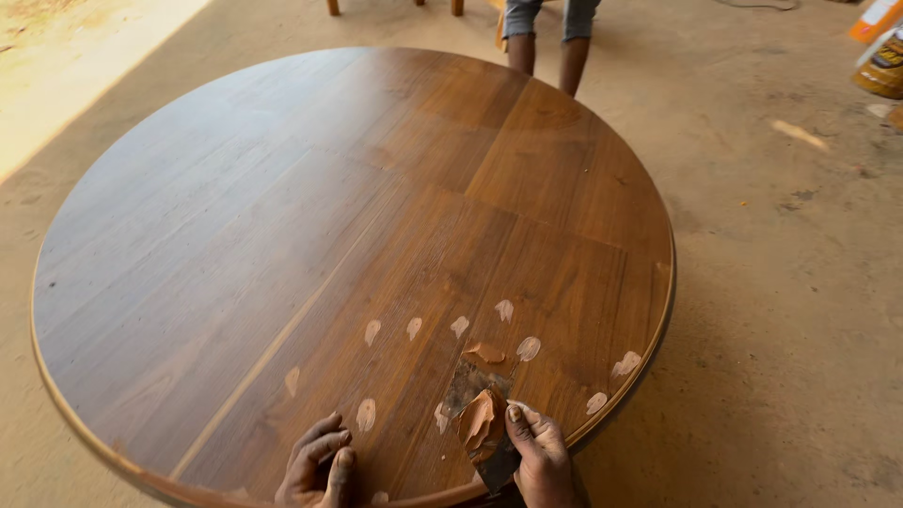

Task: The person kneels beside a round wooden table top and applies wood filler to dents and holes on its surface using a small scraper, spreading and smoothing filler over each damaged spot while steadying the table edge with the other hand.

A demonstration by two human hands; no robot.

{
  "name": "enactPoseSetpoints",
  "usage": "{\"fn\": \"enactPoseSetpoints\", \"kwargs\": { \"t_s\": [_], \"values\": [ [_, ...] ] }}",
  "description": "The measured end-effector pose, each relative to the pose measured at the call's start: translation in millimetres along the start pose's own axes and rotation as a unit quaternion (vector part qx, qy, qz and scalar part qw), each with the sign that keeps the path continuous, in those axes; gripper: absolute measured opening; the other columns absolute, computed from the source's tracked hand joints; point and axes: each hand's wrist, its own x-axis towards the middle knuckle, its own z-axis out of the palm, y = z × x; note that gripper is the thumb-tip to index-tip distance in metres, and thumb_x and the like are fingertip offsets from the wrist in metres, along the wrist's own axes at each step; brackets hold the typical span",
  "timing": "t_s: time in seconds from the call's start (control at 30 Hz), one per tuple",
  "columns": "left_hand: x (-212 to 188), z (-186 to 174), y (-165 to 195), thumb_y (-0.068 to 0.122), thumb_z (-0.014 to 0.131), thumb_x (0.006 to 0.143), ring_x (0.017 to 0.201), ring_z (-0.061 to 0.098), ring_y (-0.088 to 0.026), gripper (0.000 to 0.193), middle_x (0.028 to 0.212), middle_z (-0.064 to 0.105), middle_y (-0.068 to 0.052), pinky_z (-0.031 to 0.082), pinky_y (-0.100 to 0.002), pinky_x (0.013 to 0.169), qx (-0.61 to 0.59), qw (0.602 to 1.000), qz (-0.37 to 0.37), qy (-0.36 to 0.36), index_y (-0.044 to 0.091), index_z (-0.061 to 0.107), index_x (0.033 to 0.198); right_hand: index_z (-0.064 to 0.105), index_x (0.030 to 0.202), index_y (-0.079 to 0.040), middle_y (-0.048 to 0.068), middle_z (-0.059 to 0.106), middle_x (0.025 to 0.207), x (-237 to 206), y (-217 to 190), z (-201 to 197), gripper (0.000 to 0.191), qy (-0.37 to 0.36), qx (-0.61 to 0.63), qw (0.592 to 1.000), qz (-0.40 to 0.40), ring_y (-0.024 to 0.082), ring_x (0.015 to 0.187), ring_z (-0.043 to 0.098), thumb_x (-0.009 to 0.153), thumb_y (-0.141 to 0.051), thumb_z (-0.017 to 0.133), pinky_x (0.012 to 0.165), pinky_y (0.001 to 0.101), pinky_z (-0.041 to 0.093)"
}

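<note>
Head view looks down on a round wooden surface (282, 216) that fills most of the frame, standing on a sandy concrete floor (790, 310). At the bottom edge, right of centre, the right hand (541, 456) has its fingers (519, 419) closed around a putty knife (480, 414), whose flat metal blade lies tilted on the wood and carries a lump of tan filler (477, 420). Just above the blade tip sits a fresh orange-brown smear (486, 353). The left hand (318, 466) rests at the bottom centre of the frame, its fingers (324, 442) curled loosely and pressed on the wood near the rim, holding nothing. Pale filler patches (459, 325) dot the lower right part of the surface, around and above the knife, some near the rim. At the top centre, another person's legs (546, 42) stand just beyond the far edge.
</note>
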Motion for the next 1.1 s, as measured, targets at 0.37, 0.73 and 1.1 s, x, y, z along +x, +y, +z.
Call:
{"fn": "enactPoseSetpoints", "kwargs": {
  "t_s": [0.37, 0.73, 1.1],
  "values": [
    [33.2, -8.8, 123.9, 0.020, 0.075, 0.091, 0.118, 0.066, -0.023, 0.020, 0.130, 0.068, -0.017, 0.055, -0.040, 0.102, -0.115, 0.977, -0.171, -0.047, 0.001, 0.072, 0.097, 0.070, 0.108, 0.000, 0.015, 0.074, 0.105, 9.7, -71.8, -36.8, 0.021, -0.008, 0.053, 0.988, -0.143, 0.023, 0.100, 0.071, 0.109, -0.018, 0.058, 0.089, 0.0392, 0.059],
    [63.6, -86.1, 104.0, 0.036, 0.073, 0.092, 0.106, 0.071, -0.022, 0.034, 0.119, 0.075, -0.017, 0.062, -0.039, 0.093, -0.007, 0.989, -0.143, -0.021, 0.006, 0.073, 0.109, 0.067, 0.112, 0.007, 0.010, 0.069, 0.105, 24.1, -51.1, -38.8, 0.020, 0.031, -0.065, 0.975, -0.211, 0.016, 0.101, 0.064, 0.113, -0.012, 0.060, 0.098, 0.0304, 0.053],
    [189.9, -160.3, 88.9, 0.009, 0.052, 0.102, 0.102, 0.065, -0.031, 0.033, 0.142, 0.064, -0.002, 0.056, -0.040, 0.088, 0.446, 0.881, -0.150, -0.052, 0.021, 0.074, 0.124, 0.064, 0.101, 0.010, 0.009, 0.065, 0.093, 51.7, -30.7, -45.3, 0.023, 0.049, -0.121, 0.954, -0.269, 0.009, 0.081, 0.055, 0.118, -0.005, 0.059, 0.077, 0.0211, 0.049]
  ]
}}
